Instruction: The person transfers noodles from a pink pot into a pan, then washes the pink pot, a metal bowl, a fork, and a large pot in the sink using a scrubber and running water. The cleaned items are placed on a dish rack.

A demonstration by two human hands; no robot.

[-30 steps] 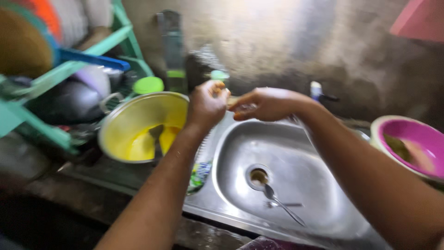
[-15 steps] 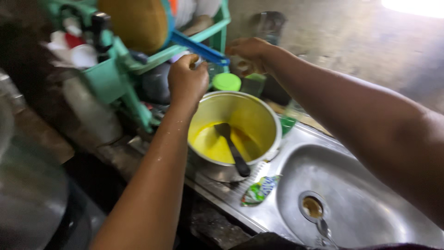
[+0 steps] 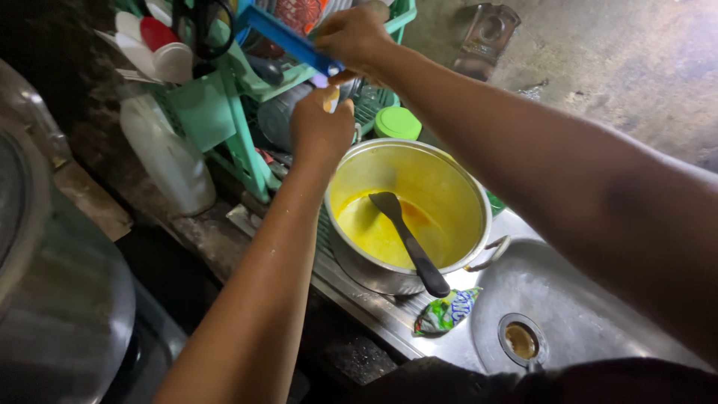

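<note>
My left hand [image 3: 320, 127] is closed around a small pale object, held just above the rim of a steel pot [image 3: 351, 258]. The pot stands on the sink's drainboard and holds yellow liquid with a black spatula [image 3: 407, 239] leaning in it. My right hand [image 3: 351, 34] reaches over the pot to the green dish rack [image 3: 232, 112] and grips a blue edge [image 3: 288, 41] on it. What the left hand holds is mostly hidden by the fingers.
A white plastic bottle [image 3: 168, 161] stands left of the rack. A green lid [image 3: 397, 123] sits behind the pot. A crumpled green sachet [image 3: 446, 310] lies on the drainboard beside the steel sink basin [image 3: 576, 314] with its drain [image 3: 520, 340]. A large metal vessel [image 3: 52, 299] fills the left.
The view has swung left from the sink to the dish rack. Both hands moved with it from above the basin to the rack, the right hand now gripping the blue edge.
</note>
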